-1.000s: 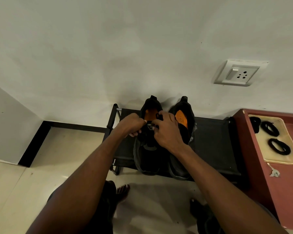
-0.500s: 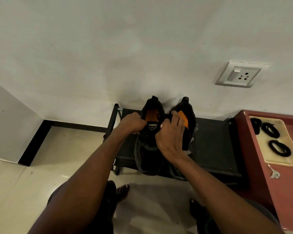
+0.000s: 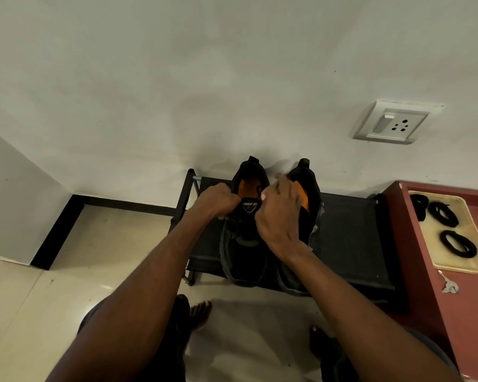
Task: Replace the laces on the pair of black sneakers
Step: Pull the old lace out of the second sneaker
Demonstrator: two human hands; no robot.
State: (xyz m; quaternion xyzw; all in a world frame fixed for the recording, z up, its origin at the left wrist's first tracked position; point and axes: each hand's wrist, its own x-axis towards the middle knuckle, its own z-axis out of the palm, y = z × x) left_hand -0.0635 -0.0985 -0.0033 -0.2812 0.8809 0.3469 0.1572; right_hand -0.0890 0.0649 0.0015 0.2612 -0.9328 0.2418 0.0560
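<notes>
Two black sneakers with orange insoles stand side by side on a low black shoe rack (image 3: 351,238), heels toward the wall. My left hand (image 3: 215,201) is curled at the left side of the left sneaker (image 3: 246,255), pinching its lace beside the tongue. My right hand (image 3: 279,216) is curled at the tongue's right side, gripping the other lace end, and it covers part of the right sneaker (image 3: 308,188). The laces themselves are dark and hard to make out. Coiled black laces (image 3: 443,215) lie on a beige mat (image 3: 469,260) at the right.
A red-brown cabinet top (image 3: 475,312) carries the mat and a small key (image 3: 449,285). A wall socket (image 3: 395,124) sits above the rack. Cream floor tiles (image 3: 39,312) spread to the left, with my bare feet below the rack.
Both hands have slid up from the sneaker's middle toward its tongue top, and my right hand has lifted and moved slightly right, drawing the lace ends upward.
</notes>
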